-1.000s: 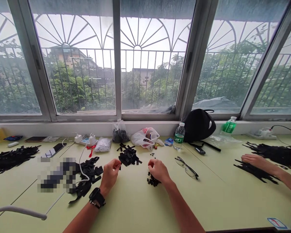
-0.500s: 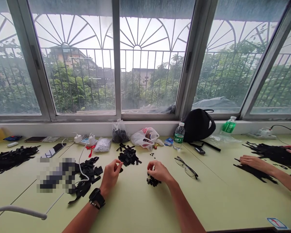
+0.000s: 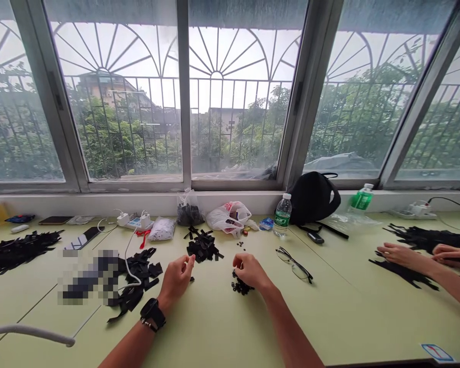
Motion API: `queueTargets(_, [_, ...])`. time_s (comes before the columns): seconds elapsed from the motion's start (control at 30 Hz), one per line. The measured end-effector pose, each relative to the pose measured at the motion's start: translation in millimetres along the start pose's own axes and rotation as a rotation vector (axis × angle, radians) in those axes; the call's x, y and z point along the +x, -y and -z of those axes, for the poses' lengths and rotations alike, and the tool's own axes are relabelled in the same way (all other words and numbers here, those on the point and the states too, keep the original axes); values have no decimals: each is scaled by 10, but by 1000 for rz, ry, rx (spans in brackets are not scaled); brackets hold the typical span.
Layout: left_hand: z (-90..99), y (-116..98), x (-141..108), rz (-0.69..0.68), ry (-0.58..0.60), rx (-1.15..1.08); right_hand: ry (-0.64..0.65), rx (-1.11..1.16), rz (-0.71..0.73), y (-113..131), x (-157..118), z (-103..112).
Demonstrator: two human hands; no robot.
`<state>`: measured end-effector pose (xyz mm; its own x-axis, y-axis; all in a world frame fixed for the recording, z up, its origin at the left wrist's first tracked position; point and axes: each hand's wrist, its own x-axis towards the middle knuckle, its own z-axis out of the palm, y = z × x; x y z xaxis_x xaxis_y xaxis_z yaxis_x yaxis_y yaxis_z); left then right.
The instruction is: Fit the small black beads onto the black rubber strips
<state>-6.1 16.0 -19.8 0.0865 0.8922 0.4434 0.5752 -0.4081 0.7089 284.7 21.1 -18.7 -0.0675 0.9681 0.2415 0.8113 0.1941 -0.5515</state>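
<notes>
My left hand point(image 3: 177, 276), with a black watch point(image 3: 152, 313) on its wrist, is closed with thumb and fingertips together. A short end of black strip point(image 3: 192, 279) shows under it. Just beyond this hand lies a heap of short black strips point(image 3: 205, 246). Over a small pile of black ring-like pieces point(image 3: 242, 289) is my right hand point(image 3: 250, 271), its fingers curled and closed at the pile's upper edge. Whatever those fingertips hold is hidden behind the hand.
Longer black strips point(image 3: 138, 271) lie to the left beside a white cable point(image 3: 127, 250). Glasses point(image 3: 295, 265) and a water bottle point(image 3: 282, 215) stand right of my hands. A plastic bag point(image 3: 230, 217) sits at the back. At far right, another person's hands point(image 3: 402, 255) handle black strips.
My left hand has turned slightly, and the black strip at its fingertips shows less. My right hand stays at the pile, barely shifted. The other person's second hand has moved nearer.
</notes>
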Motion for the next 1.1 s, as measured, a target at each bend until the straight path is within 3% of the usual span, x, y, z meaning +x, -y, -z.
queueTargets(0.3, [26, 4, -38, 36, 120, -124, -32, -48, 31, 2, -9, -19])
queueTargets(0.8, [8, 11, -50, 17, 185, -191, -13, -124, 0, 51, -12, 0])
queueTargets(1.1, [23, -9, -51, 22, 242, -188, -47, -50, 38, 29, 3, -20])
